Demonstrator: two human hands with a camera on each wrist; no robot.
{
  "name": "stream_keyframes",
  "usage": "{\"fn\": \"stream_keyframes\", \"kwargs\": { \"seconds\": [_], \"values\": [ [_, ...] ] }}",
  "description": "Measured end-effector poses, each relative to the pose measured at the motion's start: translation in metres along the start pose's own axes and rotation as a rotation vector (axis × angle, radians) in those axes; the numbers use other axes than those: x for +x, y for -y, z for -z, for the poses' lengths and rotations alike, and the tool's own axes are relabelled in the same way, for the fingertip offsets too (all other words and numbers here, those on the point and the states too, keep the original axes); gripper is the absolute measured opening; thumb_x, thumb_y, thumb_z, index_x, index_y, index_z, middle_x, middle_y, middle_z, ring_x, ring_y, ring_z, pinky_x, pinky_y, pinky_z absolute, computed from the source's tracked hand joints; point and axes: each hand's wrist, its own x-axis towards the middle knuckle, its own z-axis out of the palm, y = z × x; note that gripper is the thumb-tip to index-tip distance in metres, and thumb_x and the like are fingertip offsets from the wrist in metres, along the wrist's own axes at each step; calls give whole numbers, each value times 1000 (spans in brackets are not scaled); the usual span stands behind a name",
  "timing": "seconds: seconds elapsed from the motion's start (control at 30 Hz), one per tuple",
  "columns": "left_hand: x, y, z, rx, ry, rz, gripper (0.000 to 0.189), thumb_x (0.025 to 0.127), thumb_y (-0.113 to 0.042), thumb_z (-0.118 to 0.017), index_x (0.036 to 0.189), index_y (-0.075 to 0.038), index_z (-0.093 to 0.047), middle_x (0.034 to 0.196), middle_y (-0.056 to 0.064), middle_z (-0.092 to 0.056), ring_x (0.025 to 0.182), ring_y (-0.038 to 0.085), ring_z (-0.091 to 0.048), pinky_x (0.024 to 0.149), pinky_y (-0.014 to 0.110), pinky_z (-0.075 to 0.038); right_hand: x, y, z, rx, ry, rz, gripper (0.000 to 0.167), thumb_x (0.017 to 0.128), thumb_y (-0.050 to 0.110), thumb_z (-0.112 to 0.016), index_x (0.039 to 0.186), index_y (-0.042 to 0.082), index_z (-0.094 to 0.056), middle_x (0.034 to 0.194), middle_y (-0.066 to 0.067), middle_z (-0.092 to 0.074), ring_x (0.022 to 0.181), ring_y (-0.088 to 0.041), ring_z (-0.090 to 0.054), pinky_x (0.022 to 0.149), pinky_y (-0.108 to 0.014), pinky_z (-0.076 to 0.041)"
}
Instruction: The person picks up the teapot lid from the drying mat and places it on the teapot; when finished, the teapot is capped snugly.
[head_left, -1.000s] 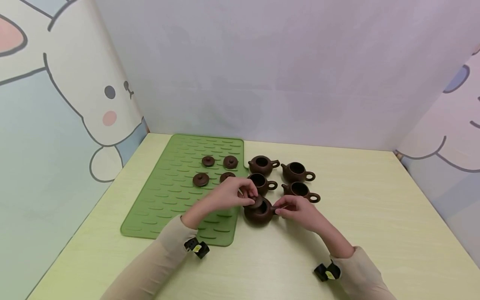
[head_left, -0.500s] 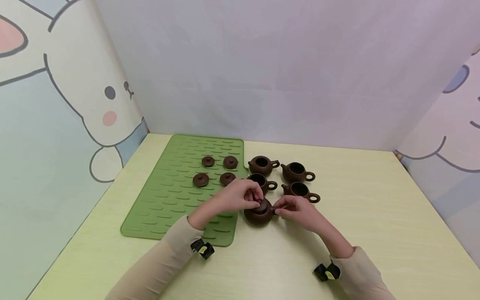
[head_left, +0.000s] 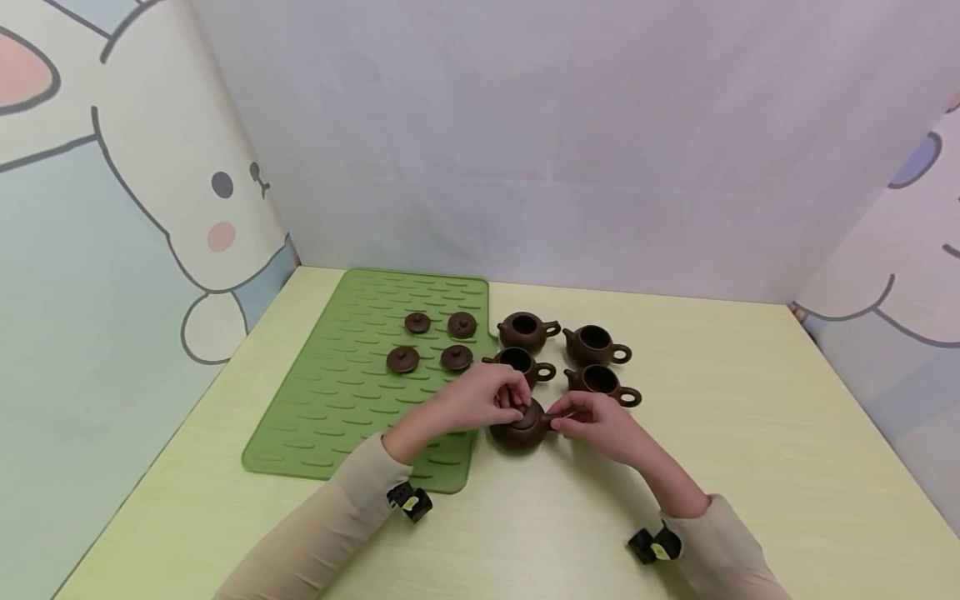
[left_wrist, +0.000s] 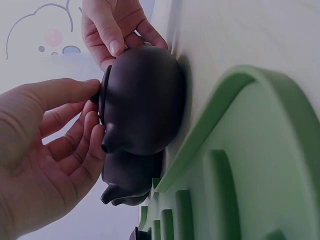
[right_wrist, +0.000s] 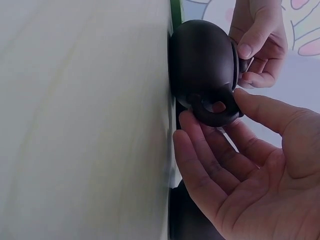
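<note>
A dark brown teapot (head_left: 517, 437) stands on the table at the green mat's right edge. My left hand (head_left: 480, 398) pinches the knob of its lid (head_left: 531, 417), which sits on the pot's mouth. In the left wrist view the lid's rim lies flat along the teapot (left_wrist: 145, 100), thumb and fingers at the knob. My right hand (head_left: 600, 425) holds the teapot's handle (right_wrist: 215, 112) between thumb and fingers, as the right wrist view shows. The spout points left, toward the mat.
Several lidless teapots stand behind, among them one at the back right (head_left: 592, 343) and one nearer (head_left: 602, 380). On the green mat (head_left: 315, 417) lie several loose lids, such as the front left lid (head_left: 402, 360). A pale wall (head_left: 525, 167) rises behind the table.
My left hand has moved right and slightly down, bringing the lid from a tilt over the opening to flat on the teapot's mouth. The right hand has stayed at the handle.
</note>
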Motion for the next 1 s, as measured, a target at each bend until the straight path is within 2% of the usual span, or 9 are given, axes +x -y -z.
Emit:
{"fn": "stream_keyframes", "kwargs": {
  "seconds": [0.47, 0.77, 1.0],
  "values": [
    [-3, 3, 6, -51, -43, 42, 8, 92, -15, -72, 98, -17, -69, 92, -4, -68, 81, 5, -62, 74, 19, -53, -2, 4, 4, 1, 1, 12, 19, 94, 19, -69, 107, 6, -71, 101, -8, -73, 86, -10, -66, 73, -20, -53],
    [-7, 3, 14, -67, -77, 67, 11, 91, -12, -72, 101, -14, -68, 95, -2, -68, 82, 6, -61, 72, 19, -53, -3, 4, 10, 6, -11, 13, 17, 95, 16, -68, 106, 4, -71, 104, -10, -71, 86, -6, -65, 74, -21, -55],
    [-9, 9, 19, -79, -102, 62, 11, 91, -11, -72, 102, -12, -69, 93, -1, -69, 82, 6, -62, 73, 18, -55, -6, 7, 16, -8, -37, 24, 17, 94, 18, -69, 106, 6, -71, 106, -9, -72, 91, -3, -66, 78, -20, -55]
  ]
}}
